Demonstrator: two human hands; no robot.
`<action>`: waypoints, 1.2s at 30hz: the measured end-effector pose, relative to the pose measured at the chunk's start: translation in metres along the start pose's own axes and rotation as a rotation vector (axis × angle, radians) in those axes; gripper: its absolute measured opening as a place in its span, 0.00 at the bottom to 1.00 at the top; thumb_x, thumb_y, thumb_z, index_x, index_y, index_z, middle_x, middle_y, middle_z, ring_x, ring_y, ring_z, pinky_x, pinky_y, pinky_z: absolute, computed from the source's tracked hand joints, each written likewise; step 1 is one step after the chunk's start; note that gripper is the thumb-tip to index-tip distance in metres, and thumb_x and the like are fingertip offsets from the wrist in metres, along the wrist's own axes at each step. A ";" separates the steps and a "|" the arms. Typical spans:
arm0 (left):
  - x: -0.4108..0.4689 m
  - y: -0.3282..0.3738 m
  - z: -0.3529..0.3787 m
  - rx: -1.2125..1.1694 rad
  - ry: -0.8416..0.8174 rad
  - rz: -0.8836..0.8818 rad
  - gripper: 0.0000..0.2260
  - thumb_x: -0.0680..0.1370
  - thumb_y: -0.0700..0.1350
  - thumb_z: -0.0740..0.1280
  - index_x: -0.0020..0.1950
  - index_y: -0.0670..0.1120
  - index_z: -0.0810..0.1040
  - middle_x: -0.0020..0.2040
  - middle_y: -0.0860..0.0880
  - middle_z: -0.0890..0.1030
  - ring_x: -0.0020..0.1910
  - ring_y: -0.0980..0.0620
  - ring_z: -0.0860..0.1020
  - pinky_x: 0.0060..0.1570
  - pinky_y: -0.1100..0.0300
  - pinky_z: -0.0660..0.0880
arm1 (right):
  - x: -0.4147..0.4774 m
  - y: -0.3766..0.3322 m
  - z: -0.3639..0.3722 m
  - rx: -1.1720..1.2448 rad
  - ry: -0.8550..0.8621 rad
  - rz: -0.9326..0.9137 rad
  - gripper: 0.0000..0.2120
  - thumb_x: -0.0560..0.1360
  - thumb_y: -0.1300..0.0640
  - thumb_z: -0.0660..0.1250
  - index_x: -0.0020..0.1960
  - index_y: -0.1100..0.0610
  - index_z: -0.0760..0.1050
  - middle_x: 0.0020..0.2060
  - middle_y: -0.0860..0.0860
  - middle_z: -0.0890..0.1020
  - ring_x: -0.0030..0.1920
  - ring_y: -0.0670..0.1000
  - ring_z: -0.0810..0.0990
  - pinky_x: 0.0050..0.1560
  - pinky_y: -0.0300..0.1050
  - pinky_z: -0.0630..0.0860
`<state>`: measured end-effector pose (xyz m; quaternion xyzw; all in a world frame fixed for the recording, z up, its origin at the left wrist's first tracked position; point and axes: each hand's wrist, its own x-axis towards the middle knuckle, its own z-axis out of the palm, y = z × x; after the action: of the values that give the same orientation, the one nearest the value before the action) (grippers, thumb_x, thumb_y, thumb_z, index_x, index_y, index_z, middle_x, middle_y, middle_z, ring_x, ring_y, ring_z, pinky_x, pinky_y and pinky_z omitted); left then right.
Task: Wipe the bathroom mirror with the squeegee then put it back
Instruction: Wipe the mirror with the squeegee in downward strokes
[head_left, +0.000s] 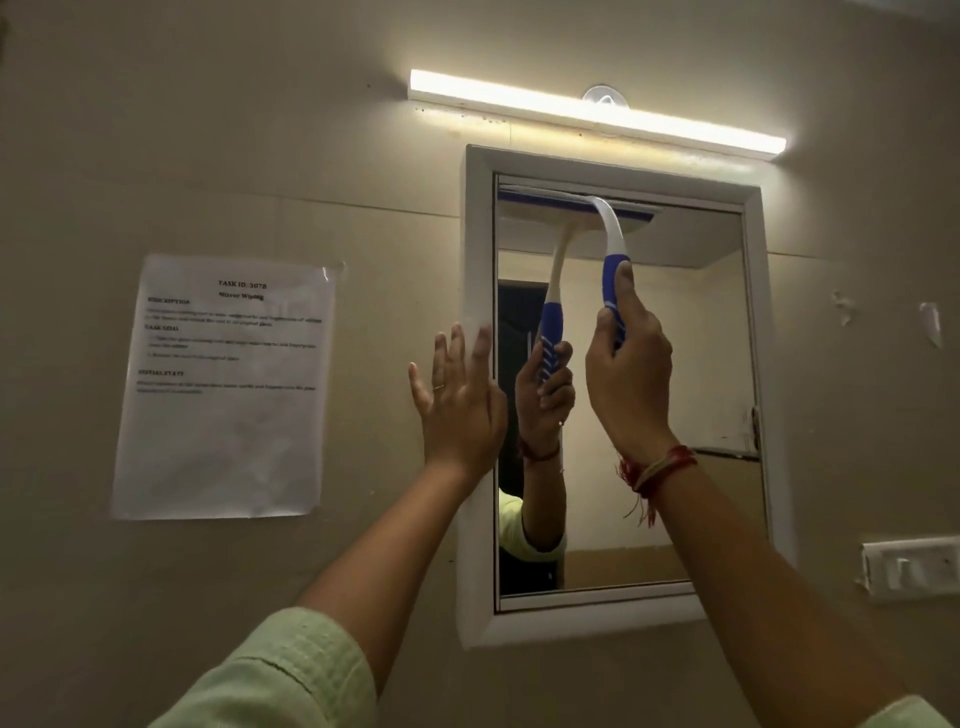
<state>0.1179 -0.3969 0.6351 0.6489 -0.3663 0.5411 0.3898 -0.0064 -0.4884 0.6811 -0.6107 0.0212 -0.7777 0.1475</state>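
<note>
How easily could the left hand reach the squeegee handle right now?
Probably easily: the left hand lies flat on the mirror frame, and only bare glass separates it from the squeegee. The right hand covers most of the handle, though.

You have one mirror (675, 364) in front of you, one squeegee (610, 244), and two hands up: one left hand (460, 395) and one right hand (631, 374). On the wall you see one light bar (597, 111), one printed sheet (223, 389) and one switch plate (909, 569). You wear one ring (439, 387).
</note>
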 end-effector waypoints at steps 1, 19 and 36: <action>0.000 0.000 0.000 -0.006 0.002 -0.001 0.25 0.79 0.49 0.51 0.75 0.54 0.52 0.76 0.45 0.55 0.74 0.52 0.44 0.69 0.44 0.38 | -0.004 0.002 -0.003 -0.011 -0.008 0.001 0.23 0.79 0.57 0.58 0.72 0.52 0.58 0.49 0.56 0.78 0.43 0.43 0.72 0.42 0.24 0.64; -0.004 0.007 -0.005 -0.177 0.064 -0.002 0.22 0.79 0.45 0.54 0.73 0.51 0.60 0.73 0.43 0.63 0.57 0.44 0.77 0.50 0.45 0.77 | -0.045 0.022 -0.042 -0.099 -0.133 -0.082 0.27 0.77 0.55 0.57 0.71 0.47 0.47 0.48 0.58 0.78 0.40 0.44 0.72 0.42 0.35 0.72; -0.007 0.010 -0.006 -0.151 0.040 -0.023 0.21 0.79 0.40 0.58 0.72 0.48 0.61 0.70 0.40 0.66 0.38 0.56 0.73 0.30 0.71 0.66 | -0.042 0.017 -0.027 -0.050 -0.094 -0.023 0.26 0.78 0.54 0.56 0.74 0.49 0.51 0.50 0.57 0.77 0.42 0.49 0.78 0.45 0.40 0.77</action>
<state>0.1055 -0.3956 0.6301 0.6111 -0.3908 0.5203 0.4507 -0.0194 -0.4979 0.6308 -0.6504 0.0268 -0.7489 0.1240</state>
